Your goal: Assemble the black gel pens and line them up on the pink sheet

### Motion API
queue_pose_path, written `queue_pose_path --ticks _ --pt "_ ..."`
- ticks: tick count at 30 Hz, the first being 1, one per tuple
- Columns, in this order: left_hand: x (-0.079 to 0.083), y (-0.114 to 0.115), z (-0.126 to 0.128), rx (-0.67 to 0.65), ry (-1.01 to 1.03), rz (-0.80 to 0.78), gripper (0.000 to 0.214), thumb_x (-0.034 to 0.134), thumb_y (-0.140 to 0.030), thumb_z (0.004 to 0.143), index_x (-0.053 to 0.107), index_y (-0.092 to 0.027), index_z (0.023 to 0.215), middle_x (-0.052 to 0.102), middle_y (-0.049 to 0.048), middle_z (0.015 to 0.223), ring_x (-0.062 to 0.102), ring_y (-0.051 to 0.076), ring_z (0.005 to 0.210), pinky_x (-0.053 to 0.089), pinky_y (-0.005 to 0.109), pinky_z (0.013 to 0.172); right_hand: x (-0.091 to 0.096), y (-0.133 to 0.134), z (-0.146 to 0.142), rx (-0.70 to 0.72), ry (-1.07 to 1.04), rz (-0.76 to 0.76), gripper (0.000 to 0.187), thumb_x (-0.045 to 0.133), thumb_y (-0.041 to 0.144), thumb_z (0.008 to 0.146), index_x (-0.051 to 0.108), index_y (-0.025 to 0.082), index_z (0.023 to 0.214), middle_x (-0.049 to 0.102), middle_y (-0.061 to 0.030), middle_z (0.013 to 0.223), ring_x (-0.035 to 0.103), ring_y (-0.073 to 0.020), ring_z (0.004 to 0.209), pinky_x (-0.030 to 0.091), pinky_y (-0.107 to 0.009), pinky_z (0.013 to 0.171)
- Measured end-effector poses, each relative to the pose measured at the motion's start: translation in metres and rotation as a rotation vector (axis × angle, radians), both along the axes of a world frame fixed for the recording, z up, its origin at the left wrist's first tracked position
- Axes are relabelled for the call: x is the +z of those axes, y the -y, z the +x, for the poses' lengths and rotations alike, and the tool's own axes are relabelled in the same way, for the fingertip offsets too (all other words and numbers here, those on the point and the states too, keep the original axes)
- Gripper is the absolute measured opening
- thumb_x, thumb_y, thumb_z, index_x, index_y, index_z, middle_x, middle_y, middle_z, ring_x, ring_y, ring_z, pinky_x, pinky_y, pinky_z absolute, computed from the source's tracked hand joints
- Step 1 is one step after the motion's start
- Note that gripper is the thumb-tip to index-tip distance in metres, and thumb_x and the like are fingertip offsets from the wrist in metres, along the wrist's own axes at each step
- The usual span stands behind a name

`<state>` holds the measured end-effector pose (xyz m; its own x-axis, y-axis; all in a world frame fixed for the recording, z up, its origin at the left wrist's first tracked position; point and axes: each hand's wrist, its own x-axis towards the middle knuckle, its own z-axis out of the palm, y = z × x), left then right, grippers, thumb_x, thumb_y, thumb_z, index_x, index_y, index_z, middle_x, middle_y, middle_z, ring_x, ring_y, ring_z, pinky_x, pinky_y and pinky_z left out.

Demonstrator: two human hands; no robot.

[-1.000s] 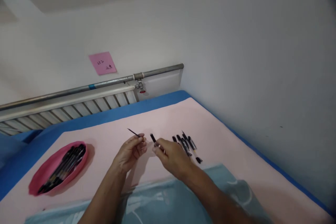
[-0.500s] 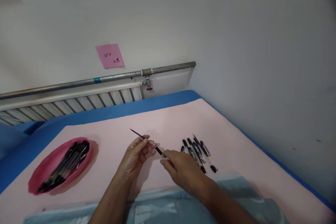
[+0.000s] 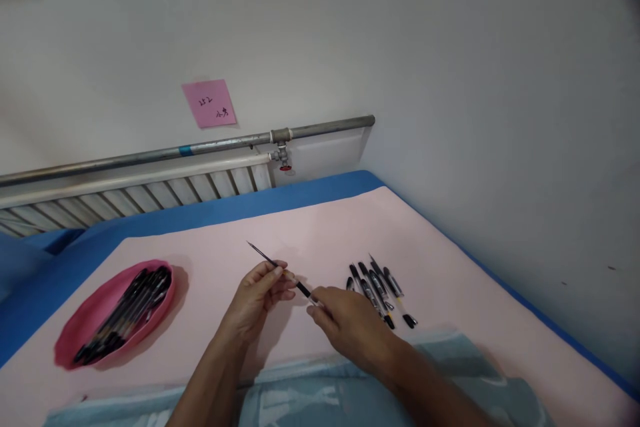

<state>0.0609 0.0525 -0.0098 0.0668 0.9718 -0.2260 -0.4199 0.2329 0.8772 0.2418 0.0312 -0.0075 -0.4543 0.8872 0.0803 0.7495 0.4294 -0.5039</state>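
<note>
My left hand (image 3: 257, 297) pinches a thin black pen refill (image 3: 263, 256) whose tip points up and left. My right hand (image 3: 350, 327) grips a pen barrel (image 3: 303, 291), and the refill's lower end meets the barrel's black end between the two hands. Both hands hover just above the pink mat (image 3: 450, 293). To the right of my right hand lies a row of several black pens (image 3: 379, 283) on the mat.
A pink oval tray (image 3: 70, 340) full of black pens sits at the left on the mat. Blue cloth (image 3: 225, 210) borders the mat, a radiator and pipe (image 3: 150, 177) run behind, and a wall (image 3: 500, 113) closes the right side. Light blue fabric (image 3: 310, 393) covers the near edge.
A second ago the refill and the barrel were apart; my right hand brought the barrel to the refill's end. The view has shifted slightly, and the last half second shows almost no motion.
</note>
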Motion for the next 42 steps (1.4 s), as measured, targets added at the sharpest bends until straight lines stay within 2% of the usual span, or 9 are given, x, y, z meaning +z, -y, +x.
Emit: queue_pose_path --ticks 11,18,29,42 --pt "0.0016 0.0027 0.0035 -0.006 -0.052 0.014 0.02 0.068 -0.025 0.069 0.061 -0.012 0.083 0.067 0.0051 0.079 0.063 0.013 0.068 0.053 0.023 0.061 0.0001 0.001 -0.0013 -0.002 0.053 0.036 0.02 0.039 0.029 0.087 0.057 0.02 0.09 0.063 -0.0028 0.081 0.054 -0.0137 0.07 0.026 -0.023 0.057" --pt "0.0008 0.0023 0.0004 -0.005 -0.032 0.004 0.021 0.069 -0.024 0.068 0.061 -0.012 0.084 0.067 0.0058 0.079 0.064 0.014 0.068 0.053 0.024 0.06 0.0049 0.0016 -0.0018 0.012 0.046 -0.003 0.021 0.039 0.03 0.087 0.057 0.02 0.094 0.062 -0.0032 0.083 0.054 -0.0132 0.07 0.027 -0.023 0.057" --pt "0.005 0.004 -0.0018 -0.009 -0.045 -0.004 0.02 0.07 -0.026 0.066 0.061 -0.012 0.079 0.067 0.0063 0.078 0.065 0.015 0.068 0.053 0.025 0.059 0.0024 0.002 -0.0025 0.006 0.036 0.015 0.021 0.039 0.03 0.087 0.058 0.02 0.088 0.062 -0.0026 0.08 0.053 -0.0128 0.068 0.027 -0.023 0.057" --pt "0.0069 0.0044 -0.0015 -0.001 -0.115 0.01 0.024 0.072 -0.029 0.063 0.061 -0.012 0.076 0.067 0.0061 0.076 0.064 0.015 0.066 0.052 0.023 0.056 0.0037 0.0016 -0.0012 0.024 0.057 0.012 0.022 0.038 0.029 0.087 0.058 0.02 0.09 0.062 -0.0036 0.082 0.054 -0.0137 0.069 0.027 -0.023 0.057"
